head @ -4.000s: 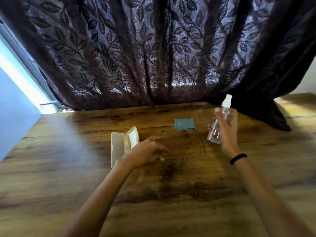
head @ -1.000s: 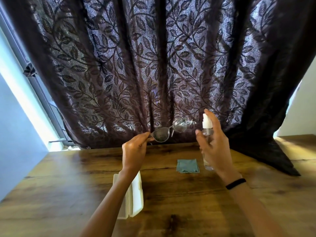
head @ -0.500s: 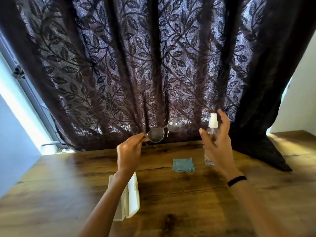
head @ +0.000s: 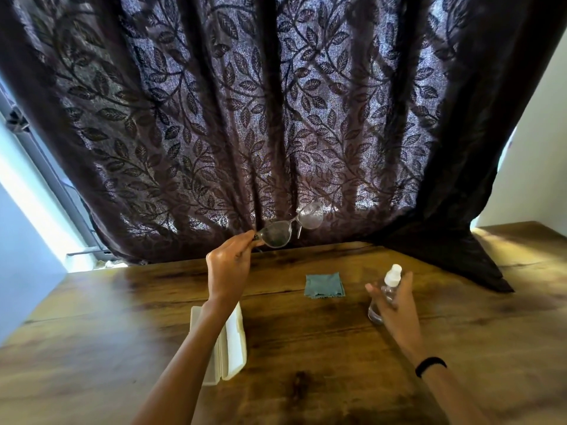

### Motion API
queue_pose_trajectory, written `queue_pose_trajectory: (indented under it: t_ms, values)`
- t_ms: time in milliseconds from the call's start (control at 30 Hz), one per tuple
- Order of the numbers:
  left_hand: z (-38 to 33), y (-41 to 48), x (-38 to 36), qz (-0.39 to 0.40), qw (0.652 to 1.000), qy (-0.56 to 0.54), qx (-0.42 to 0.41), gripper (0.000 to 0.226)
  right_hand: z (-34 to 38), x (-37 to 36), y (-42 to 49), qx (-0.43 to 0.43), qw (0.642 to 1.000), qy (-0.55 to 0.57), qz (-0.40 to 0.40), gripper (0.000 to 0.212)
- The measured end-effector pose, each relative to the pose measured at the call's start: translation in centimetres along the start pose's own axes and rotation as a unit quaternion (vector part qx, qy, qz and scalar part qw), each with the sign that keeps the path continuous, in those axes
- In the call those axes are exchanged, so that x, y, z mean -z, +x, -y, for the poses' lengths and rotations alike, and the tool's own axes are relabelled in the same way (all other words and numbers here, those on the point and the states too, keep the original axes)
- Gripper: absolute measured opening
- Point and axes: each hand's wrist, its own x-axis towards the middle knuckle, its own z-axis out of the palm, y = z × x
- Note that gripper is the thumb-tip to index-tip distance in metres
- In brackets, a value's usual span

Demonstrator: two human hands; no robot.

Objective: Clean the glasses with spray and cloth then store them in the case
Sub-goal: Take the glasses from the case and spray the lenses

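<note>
My left hand pinches the left end of the clear-framed glasses and holds them up above the far side of the wooden table, in front of the curtain. My right hand is wrapped around a small clear spray bottle with a white nozzle, low over the table and to the right of the glasses. A folded grey-blue cloth lies flat on the table between the two hands. The open cream case lies under my left forearm, partly hidden by it.
A dark leaf-patterned curtain hangs behind the table, and its right end drapes onto the tabletop. A bright window strip runs along the left. A white wall stands at the right.
My right hand has lowered the spray bottle away from the glasses, down and to the right towards the table. My left hand still holds the glasses up in about the same place.
</note>
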Motion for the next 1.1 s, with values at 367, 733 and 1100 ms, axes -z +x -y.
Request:
queue_pose_trajectory:
  t_ms: [367,733,1100]
  values:
    - [-0.3,0.1,0.6,-0.017,0.999,-0.029,0.016,0.024,6.4,0.6,2.0,0.083,0.988,0.088,-0.095,0.024]
    - [-1.3,0.3,1.1,-0.061,0.975,-0.165,0.138,0.027,9.9,-4.0,7.2,0.086,0.985,-0.075,0.131,0.033]
    - [0.8,-0.2,1.4,-0.058,0.932,-0.248,0.257,0.025,11.0,-6.0,6.3,-0.077,0.964,0.206,0.148,0.024]
